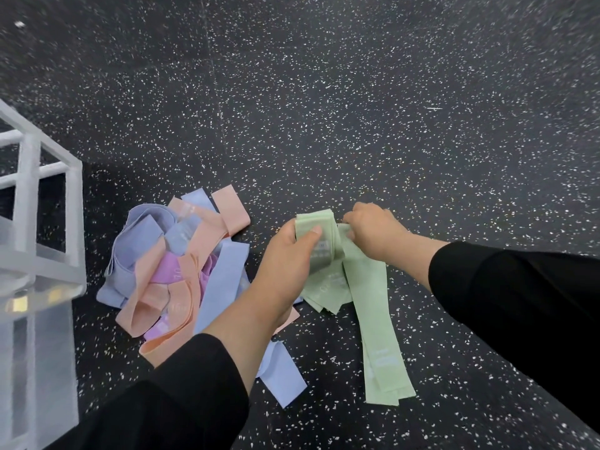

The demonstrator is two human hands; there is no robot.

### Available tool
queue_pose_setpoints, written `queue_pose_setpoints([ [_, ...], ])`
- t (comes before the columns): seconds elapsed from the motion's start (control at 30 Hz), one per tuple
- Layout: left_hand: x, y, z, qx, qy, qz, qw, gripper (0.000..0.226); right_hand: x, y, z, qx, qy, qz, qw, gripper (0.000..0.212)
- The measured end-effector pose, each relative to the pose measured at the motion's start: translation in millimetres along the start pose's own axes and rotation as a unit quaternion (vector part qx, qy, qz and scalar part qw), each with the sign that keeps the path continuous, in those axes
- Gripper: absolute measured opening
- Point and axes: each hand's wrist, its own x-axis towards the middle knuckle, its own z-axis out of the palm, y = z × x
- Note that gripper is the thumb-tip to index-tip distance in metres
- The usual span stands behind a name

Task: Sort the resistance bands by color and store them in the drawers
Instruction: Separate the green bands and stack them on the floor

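Several pale green bands point(370, 306) lie in a bunch on the black speckled floor, right of centre. My left hand point(285, 264) grips the folded upper end of that green bunch, thumb on top. My right hand point(373, 232) pinches the green bands just to the right, near their top. To the left sits a mixed heap of blue bands point(224, 280), peach bands point(181, 306) and a purple band point(165, 271), tangled together. One blue band runs under my left forearm.
A white frame drawer unit with translucent drawers point(35, 222) stands at the left edge, next to the mixed heap. The speckled rubber floor point(357, 108) stretches away beyond the bands.
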Motion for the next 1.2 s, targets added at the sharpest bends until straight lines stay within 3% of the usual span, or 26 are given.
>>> queue_pose_setpoints([
  [0.23,-9.3,1.2,-2.3,0.023,-0.029,0.016,0.999,0.017,-16.8,13.3,-23.1,0.172,-0.003,0.028,0.985,0.016],
  [0.33,-12.1,3.2,-1.6,0.042,-0.031,0.020,0.998,0.016,-26.7,8.2,-39.6,0.279,0.015,0.042,0.959,0.013],
  [0.4,-13.8,5.3,0.1,0.067,-0.035,0.029,0.997,0.015,-34.3,0.0,-54.7,0.394,0.010,0.035,0.918,0.013],
  [0.5,-14.0,8.1,3.3,0.095,-0.038,0.038,0.994,0.012,-49.8,-8.5,-77.3,0.569,-0.042,0.024,0.821,0.016],
  [0.63,-13.0,9.9,9.7,0.074,-0.002,0.049,0.996,0.012,-59.6,-6.2,-85.7,0.651,-0.108,-0.015,0.751,0.035],
  [0.7,-11.3,8.2,13.9,0.065,0.026,0.058,0.996,0.007,-63.5,-5.7,-82.7,0.630,-0.120,-0.040,0.766,0.038],
  [0.73,-10.6,7.6,15.8,0.055,0.036,0.057,0.996,0.007,-65.9,-6.6,-81.0,0.610,-0.116,-0.052,0.782,0.028],
  [0.77,-10.1,7.0,17.4,0.040,0.042,0.054,0.997,0.010,-67.7,-8.0,-79.9,0.594,-0.108,-0.056,0.795,0.018],
  [0.83,-8.5,4.9,19.7,0.027,0.047,0.042,0.998,0.021,-67.6,-8.2,-76.3,0.587,-0.093,-0.054,0.802,0.018],
  [0.97,-5.9,5.8,20.6,0.202,0.039,0.096,0.974,0.021,-64.9,-5.5,-73.1,0.592,-0.095,-0.042,0.799,0.016],
  [1.07,-1.2,5.7,16.3,0.192,0.084,0.093,0.973,0.027,-53.6,4.4,-73.4,0.584,-0.029,-0.016,0.811,0.012],
  [1.13,1.0,5.7,11.6,0.143,0.090,0.070,0.983,0.037,-37.9,23.4,-67.9,0.460,0.037,0.030,0.887,0.020],
  [1.2,2.1,4.3,7.4,0.122,0.080,0.060,0.987,0.042,-22.8,42.6,-52.9,0.239,-0.001,0.040,0.970,0.034],
])
